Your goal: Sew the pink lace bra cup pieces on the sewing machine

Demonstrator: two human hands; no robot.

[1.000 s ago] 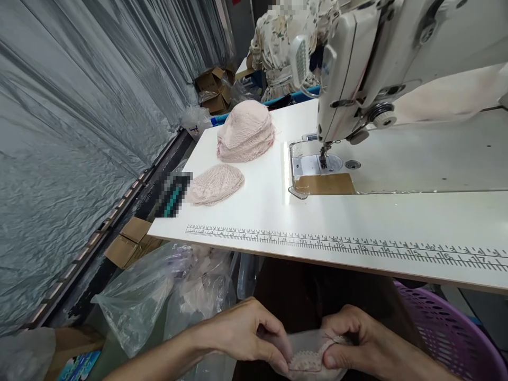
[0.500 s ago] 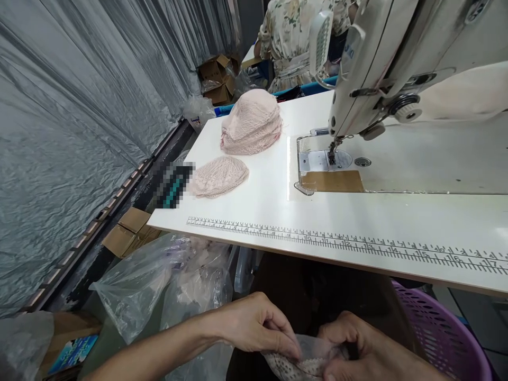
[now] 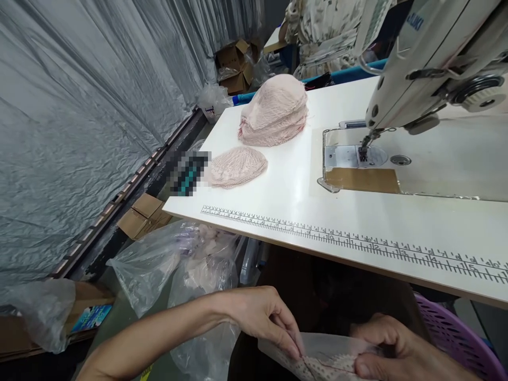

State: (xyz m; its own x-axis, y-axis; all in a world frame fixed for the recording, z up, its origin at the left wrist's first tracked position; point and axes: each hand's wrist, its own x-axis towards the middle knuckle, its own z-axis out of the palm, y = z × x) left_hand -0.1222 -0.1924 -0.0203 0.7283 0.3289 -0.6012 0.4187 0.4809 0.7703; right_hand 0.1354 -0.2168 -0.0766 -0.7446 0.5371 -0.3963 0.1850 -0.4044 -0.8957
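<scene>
Over my lap, below the table edge, my left hand [image 3: 273, 325] pinches the left part of a sheer pale fabric piece with a dotted pattern and a dark reddish seam line [image 3: 325, 365]. The right side of the same fabric piece is gripped between thumb and fingers of my right hand [image 3: 391, 349]. Its lower part runs out of the picture. On the white table lie a tall stack of pale pink lace cups [image 3: 273, 114] and a flatter pink lace piece [image 3: 238, 166] in front of it. Neither hand touches these.
A sewing machine [image 3: 420, 74] stands on the right of the table [image 3: 293, 206], which has a printed ruler along its front. A purple basket [image 3: 456, 338] sits below right. Plastic bags [image 3: 146, 264] and cardboard boxes [image 3: 143, 214] lie left. Another person [image 3: 329, 32] is behind the table.
The view has turned, so the table and machine sit further right in the picture. My hands are further apart, and more of the sheer fabric shows stretched between them.
</scene>
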